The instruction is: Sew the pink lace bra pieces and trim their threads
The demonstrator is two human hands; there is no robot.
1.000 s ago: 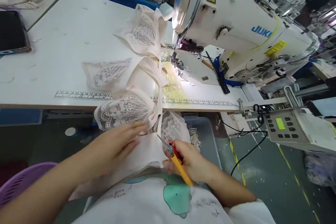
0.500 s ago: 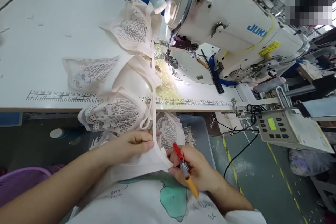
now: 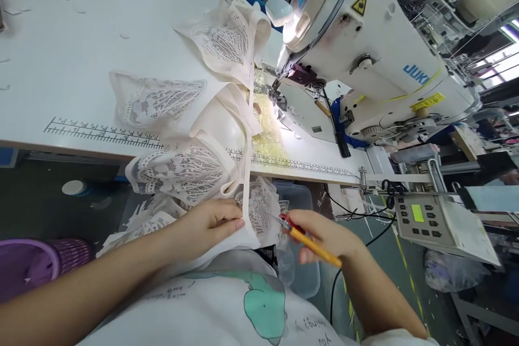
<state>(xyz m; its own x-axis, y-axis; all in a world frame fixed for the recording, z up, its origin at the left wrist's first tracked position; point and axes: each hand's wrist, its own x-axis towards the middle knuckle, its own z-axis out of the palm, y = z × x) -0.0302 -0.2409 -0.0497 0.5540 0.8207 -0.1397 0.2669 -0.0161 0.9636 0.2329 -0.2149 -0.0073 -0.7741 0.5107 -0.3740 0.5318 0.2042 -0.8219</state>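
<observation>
My left hand pinches the narrow edge band of a white lace bra at my lap. The band runs up from my fingers to the table, along a chain of lace cups. My right hand is closed around thread snips with an orange handle, a red part and a metal tip. The tip points left, close to a lace cup hanging below the table edge. From this angle I cannot tell whether the tip touches the fabric. The lower end of the bra lies against the shirt, apart from my right hand.
A white sewing machine stands on the white table, its lamp lit. A printed ruler runs along the front edge. Below are a clear plastic bin and a purple basket. A control box juts out at right.
My right hand has let go of the bra's lower end and moved right and up, turning the snips so their tip points left. My left hand keeps its pinch. The camera view has tilted.
</observation>
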